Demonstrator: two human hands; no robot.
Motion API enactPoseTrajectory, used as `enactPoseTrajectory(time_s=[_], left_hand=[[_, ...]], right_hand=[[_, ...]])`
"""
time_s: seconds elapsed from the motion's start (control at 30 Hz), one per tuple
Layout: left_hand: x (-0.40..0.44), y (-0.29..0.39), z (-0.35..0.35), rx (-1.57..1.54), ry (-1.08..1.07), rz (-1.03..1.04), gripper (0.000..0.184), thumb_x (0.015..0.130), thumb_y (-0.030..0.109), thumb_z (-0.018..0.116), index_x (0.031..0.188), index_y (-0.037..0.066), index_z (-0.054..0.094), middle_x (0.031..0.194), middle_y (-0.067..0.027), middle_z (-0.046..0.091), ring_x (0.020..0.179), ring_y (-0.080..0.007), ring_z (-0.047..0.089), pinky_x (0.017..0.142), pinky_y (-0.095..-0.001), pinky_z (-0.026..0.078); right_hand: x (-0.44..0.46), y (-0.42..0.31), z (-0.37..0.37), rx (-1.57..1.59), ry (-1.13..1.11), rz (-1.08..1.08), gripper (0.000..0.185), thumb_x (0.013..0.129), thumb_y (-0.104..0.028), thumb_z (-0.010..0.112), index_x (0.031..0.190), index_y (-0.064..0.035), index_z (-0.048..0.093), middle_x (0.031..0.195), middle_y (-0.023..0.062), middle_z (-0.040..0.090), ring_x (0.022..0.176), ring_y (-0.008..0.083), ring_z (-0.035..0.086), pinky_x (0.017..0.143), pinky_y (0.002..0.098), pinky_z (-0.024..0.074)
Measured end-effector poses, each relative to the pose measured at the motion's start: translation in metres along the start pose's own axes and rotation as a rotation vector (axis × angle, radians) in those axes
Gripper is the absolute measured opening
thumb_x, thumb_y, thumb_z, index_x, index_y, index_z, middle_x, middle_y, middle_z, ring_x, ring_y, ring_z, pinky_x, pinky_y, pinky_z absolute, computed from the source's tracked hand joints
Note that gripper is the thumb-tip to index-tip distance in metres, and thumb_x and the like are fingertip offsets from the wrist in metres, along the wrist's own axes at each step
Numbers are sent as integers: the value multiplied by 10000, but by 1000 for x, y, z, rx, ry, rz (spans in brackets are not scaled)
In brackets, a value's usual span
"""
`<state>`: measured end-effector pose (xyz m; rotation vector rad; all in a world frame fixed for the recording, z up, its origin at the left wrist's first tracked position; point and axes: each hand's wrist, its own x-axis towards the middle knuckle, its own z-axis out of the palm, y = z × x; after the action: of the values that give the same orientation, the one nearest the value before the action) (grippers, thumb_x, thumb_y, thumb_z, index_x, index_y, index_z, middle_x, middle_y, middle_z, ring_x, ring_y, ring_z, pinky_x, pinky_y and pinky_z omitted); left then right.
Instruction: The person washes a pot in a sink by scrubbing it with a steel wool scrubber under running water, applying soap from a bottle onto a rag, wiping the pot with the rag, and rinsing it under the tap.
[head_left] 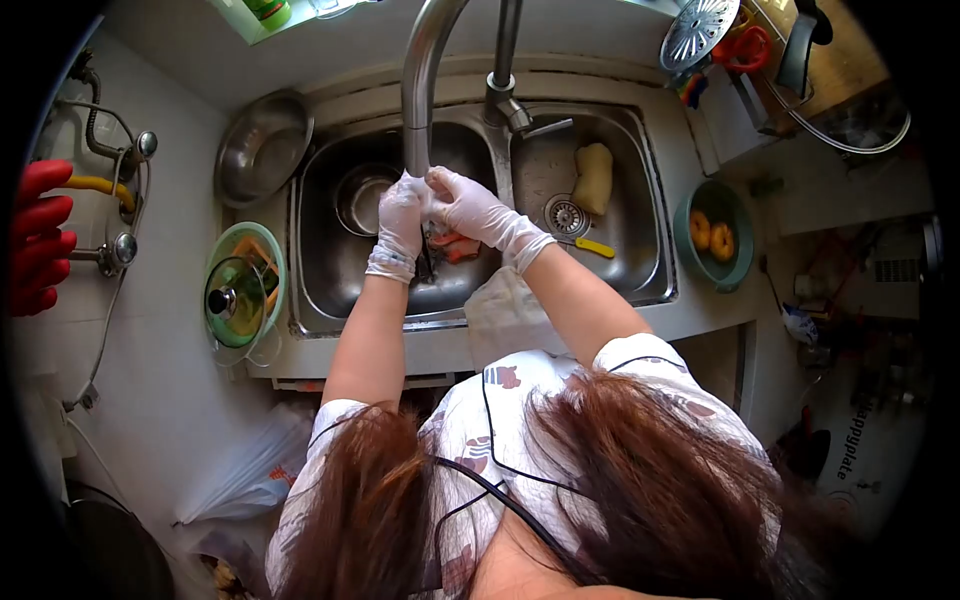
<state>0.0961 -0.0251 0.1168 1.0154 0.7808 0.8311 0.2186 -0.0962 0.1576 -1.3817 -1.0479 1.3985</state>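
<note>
Both my hands wear thin white gloves and meet under the tap spout (417, 110), over the left sink basin (325, 265). My left hand (401, 215) is closed, its fingers curled at the spout's mouth. Against it, my right hand (475, 208) has its fingers bent inward. Something whitish shows between them, too blurred to name. Below the hands lies an orange-red piece (456, 247) beside dark bits, partly hidden. A round metal bowl (358, 196) sits in the same basin, left of my hands.
In the right basin lie a pale yellow, thick oblong piece (593, 178) and a yellow-handled tool (595, 247). A teal bowl (686, 230) holds orange round items. Leftward are a steel bowl (255, 165) and a green basin (278, 243) with a glass lid (238, 305).
</note>
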Motion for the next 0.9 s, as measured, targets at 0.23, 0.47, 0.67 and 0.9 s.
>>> enactPoseTrajectory(time_s=[0.23,0.47,0.67,0.9], left_hand=[[4,0,-1,176,35,151,271,951,243,462,860,34,608,737,-39,593,654,-132,558,611,-276,459],[8,4,-9,-143,-49,-31,254,970,202,425,995,33,612,897,-56,633,774,-121,579,707,-252,480],[7,15,-11,43,-3,185,323,967,276,493,1134,21,600,969,-30,635,865,-109,575,796,-224,458],[-21,-6,-27,-75,-189,-179,554,957,481,414,1344,86,445,1171,-31,562,1024,-80,510,906,-237,411]], right_hand=[[12,11,16,-54,8,-12,290,806,-57,592,1085,-37,511,928,96,620,814,177,567,708,299,475],[17,21,32,200,100,-45,364,866,-107,558,1204,12,490,965,91,618,851,159,578,752,287,477],[41,45,52,31,328,-139,233,898,-226,548,988,-16,594,841,73,631,745,166,564,688,320,458],[44,30,38,303,297,-168,268,906,-284,563,818,-33,598,702,27,574,578,122,531,526,260,435]])
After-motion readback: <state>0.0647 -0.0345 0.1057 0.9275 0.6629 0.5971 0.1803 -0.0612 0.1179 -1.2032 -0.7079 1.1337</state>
